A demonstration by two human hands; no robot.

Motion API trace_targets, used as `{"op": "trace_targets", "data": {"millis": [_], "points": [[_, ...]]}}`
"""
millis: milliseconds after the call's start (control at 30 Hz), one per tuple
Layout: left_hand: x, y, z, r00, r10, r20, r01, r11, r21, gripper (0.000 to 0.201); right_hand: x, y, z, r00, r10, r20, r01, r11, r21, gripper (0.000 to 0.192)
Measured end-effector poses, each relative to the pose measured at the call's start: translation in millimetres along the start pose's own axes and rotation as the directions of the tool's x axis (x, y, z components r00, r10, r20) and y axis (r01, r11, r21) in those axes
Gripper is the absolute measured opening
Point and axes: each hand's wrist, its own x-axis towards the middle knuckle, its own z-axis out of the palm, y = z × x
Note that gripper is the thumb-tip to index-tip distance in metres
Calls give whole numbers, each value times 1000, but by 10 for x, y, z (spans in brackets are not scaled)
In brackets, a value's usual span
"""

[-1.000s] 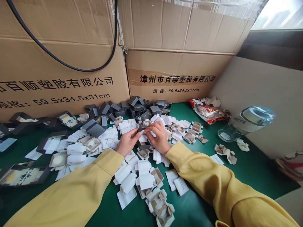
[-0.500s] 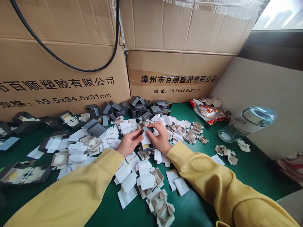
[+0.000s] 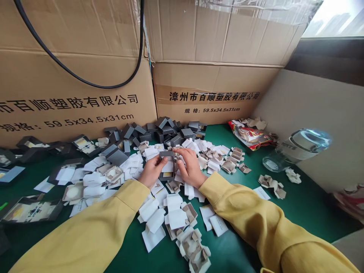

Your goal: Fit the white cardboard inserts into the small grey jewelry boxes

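Observation:
Both my hands meet at the middle of a green table (image 3: 298,204), in yellow sleeves. My left hand (image 3: 152,170) and my right hand (image 3: 189,165) together hold a small dark grey box (image 3: 167,165) with a white card insert in it, lid side up. The box sits just above a heap of white cards and beige folded inserts (image 3: 176,218). A pile of small grey boxes (image 3: 159,131) lies just beyond my fingers, against the cartons.
Large brown cartons (image 3: 71,94) with printed text wall off the back, a black cable looping over them. Open dark boxes (image 3: 28,210) lie at left. A red snack bag (image 3: 250,136) and a clear bottle on its side (image 3: 298,148) are at right.
The small grey box has shifted left and turned in my hands, now showing its white insert; my left thumb has moved onto its edge and my right hand lies flatter over it.

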Motion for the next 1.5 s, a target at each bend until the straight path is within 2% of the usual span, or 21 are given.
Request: {"op": "trace_targets", "data": {"millis": [67, 167, 233, 333, 500, 600, 700, 767, 900, 1000, 1200, 1367, 1500], "points": [[-11, 53, 10, 995, -98, -32, 93, 987, -132, 43, -11, 18, 26, 992, 119, 52, -108, 978, -180, 27], [-27, 125, 20, 980, -198, -30, 184, 950, -253, 43, -24, 56, 71, 965, 190, 179, -111, 920, -377, 27], [-32, 147, 20, 976, -217, -19, 204, 939, -278, 44, -27, 79, 89, 956, 189, 223, -79, 902, -425, 24], [-36, 148, 17, 970, -241, 19, 237, 932, -273, 45, -21, 108, 90, 955, 206, 213, -87, 883, -461, 19], [-42, 156, 22, 967, -249, 47, 252, 929, -272, 47, 0, 186, 73, 952, 233, 199, -149, 920, -363, 14], [-43, 172, 27, 961, -276, 27, 273, 921, -277, 46, -1, 232, 76, 969, 213, 127, -180, 957, -229, 21], [-41, 176, 23, 960, -278, 37, 277, 918, -283, 45, -8, 246, 81, 982, 168, 82, -155, 978, -140, 26], [-40, 173, 18, 962, -267, 53, 271, 919, -288, 45, -6, 241, 79, 980, 172, 98, -155, 974, -163, 24], [-43, 174, 19, 961, -269, 61, 275, 917, -289, 47, 17, 236, 60, 951, 252, 181, -183, 927, -327, 26], [-46, 180, 22, 960, -271, 66, 279, 917, -285, 48, 28, 244, 49, 943, 255, 215, -177, 928, -327, 15], [-27, 138, -9, 975, -224, 12, 215, 917, -336, 40, -5, 280, 76, 955, 221, 199, -171, 955, -242, 14], [4, 90, -48, 987, -158, -39, 130, 909, -396, 36, -31, 305, 98, 971, 206, 119, -194, 975, -112, 14], [14, 92, -58, 989, -134, -60, 95, 897, -431, 34, -16, 245, 52, 982, 171, 77, -149, 961, -232, 14]]}}
